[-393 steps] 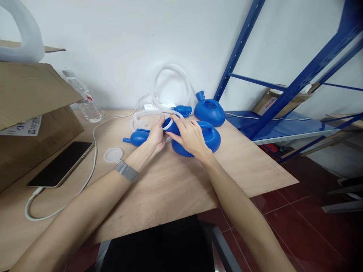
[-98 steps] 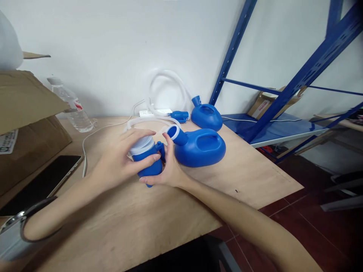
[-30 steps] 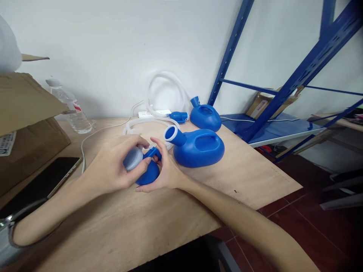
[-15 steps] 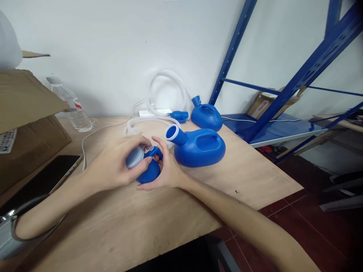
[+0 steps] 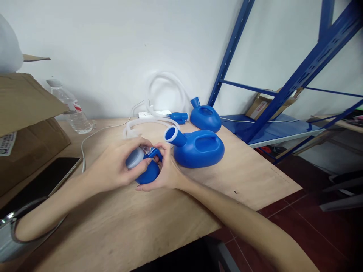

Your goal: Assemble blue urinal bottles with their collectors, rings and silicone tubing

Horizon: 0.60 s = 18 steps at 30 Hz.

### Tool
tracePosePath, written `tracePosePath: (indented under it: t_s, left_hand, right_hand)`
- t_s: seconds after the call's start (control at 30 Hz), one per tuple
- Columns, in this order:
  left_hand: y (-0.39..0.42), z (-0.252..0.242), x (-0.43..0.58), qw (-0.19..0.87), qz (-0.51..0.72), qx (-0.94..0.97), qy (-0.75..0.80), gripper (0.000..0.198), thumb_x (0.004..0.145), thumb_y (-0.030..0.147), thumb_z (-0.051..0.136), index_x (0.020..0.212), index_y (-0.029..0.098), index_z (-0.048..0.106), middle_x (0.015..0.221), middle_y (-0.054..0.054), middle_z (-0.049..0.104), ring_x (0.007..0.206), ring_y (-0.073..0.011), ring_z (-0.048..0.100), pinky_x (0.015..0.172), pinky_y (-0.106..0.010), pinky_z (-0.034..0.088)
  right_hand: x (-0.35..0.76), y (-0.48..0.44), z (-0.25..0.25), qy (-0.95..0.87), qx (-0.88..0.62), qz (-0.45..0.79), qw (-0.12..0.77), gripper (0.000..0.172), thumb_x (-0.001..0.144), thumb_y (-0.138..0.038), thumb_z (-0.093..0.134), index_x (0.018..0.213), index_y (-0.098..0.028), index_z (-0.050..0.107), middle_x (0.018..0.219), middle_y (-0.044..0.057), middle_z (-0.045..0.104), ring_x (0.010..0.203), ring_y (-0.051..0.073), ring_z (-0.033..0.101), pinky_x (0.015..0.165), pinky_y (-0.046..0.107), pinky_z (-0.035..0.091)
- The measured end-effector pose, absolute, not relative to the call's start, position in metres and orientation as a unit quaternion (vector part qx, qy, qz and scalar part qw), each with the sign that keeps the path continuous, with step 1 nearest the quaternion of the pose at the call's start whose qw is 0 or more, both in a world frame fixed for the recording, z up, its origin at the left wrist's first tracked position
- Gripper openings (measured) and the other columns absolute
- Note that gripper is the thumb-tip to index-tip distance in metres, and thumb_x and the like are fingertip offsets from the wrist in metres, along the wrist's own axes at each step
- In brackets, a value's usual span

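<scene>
A blue plastic urinal head (image 5: 150, 173) with a pale round cap (image 5: 134, 158) is held between both my hands over the tabletop. My left hand (image 5: 124, 162) wraps around the capped end, thumb on the blue body. My right hand (image 5: 167, 170) grips the other side, its fingers at the small blue handle (image 5: 153, 152) and its thumb under the body. A clear, thin bit shows between the fingertips; its kind I cannot make out. Just right of my hands stands a blue urinal bottle (image 5: 198, 149) with a white-rimmed open neck.
Behind are a second blue bottle (image 5: 205, 118), another blue urinal head (image 5: 179, 117) with a pale hose (image 5: 167, 73), and a power strip (image 5: 144, 115). At left are a cardboard box (image 5: 31, 139), a water bottle (image 5: 75, 111) and a phone (image 5: 42, 181). A blue shelf rack (image 5: 283, 126) stands right.
My right index finger has come down and bent in toward the small handle. Both hands keep hold of the urinal head in nearly the same place.
</scene>
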<state>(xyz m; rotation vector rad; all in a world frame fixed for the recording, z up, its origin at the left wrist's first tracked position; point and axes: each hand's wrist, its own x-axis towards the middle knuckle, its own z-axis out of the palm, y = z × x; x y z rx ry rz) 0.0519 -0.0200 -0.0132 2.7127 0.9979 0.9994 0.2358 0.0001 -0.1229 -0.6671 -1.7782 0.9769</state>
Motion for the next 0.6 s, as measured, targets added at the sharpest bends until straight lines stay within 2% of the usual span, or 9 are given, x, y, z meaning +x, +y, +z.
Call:
tracePosePath:
  t_s: [0.1, 0.27, 0.4, 0.6]
  left_hand:
    - [-0.0197, -0.0122, 0.0517, 0.047, 0.319, 0.888, 0.327, 0.022, 0.091, 0.034, 0.059, 0.110, 0.025, 0.065, 0.101, -0.003, 0.079, 0.085, -0.0243, 0.076, 0.076, -0.036, 0.058]
    - [-0.0198, -0.0102, 0.0532, 0.048, 0.310, 0.890, 0.330, 0.022, 0.094, 0.035, 0.056, 0.109, 0.022, 0.065, 0.100, -0.004, 0.079, 0.083, -0.0229, 0.075, 0.075, -0.035, 0.057]
    - [-0.0200, -0.0089, 0.0529, 0.047, 0.291, 0.895, 0.334, 0.023, 0.095, 0.035, 0.055, 0.104, 0.019, 0.069, 0.098, -0.006, 0.080, 0.083, -0.0232, 0.075, 0.075, -0.035, 0.056]
    - [-0.0201, -0.0089, 0.0488, -0.020, 0.255, 0.912, 0.320, 0.033, 0.098, 0.032, 0.046, 0.102, 0.015, 0.074, 0.097, -0.012, 0.078, 0.082, -0.0259, 0.073, 0.072, -0.037, 0.055]
  right_hand:
    - [0.2355, -0.0003, -0.1234, -0.729, -0.278, 0.393, 0.487, 0.112, 0.047, -0.043, 0.102, 0.130, -0.033, 0.027, 0.131, 0.007, 0.054, 0.104, 0.022, 0.066, 0.091, 0.042, 0.059]
    - [0.2344, -0.0008, -0.1236, -0.723, -0.272, 0.395, 0.497, 0.110, 0.047, -0.040, 0.102, 0.127, -0.034, 0.027, 0.124, 0.005, 0.055, 0.094, 0.019, 0.066, 0.084, 0.039, 0.059]
    - [0.2333, -0.0007, -0.1238, -0.719, -0.276, 0.402, 0.495, 0.109, 0.046, -0.040, 0.102, 0.126, -0.033, 0.028, 0.124, 0.005, 0.056, 0.097, 0.020, 0.066, 0.086, 0.039, 0.059]
    - [0.2318, -0.0012, -0.1258, -0.705, -0.297, 0.415, 0.492, 0.112, 0.041, -0.035, 0.103, 0.125, -0.033, 0.029, 0.122, 0.004, 0.057, 0.098, 0.020, 0.066, 0.083, 0.038, 0.060]
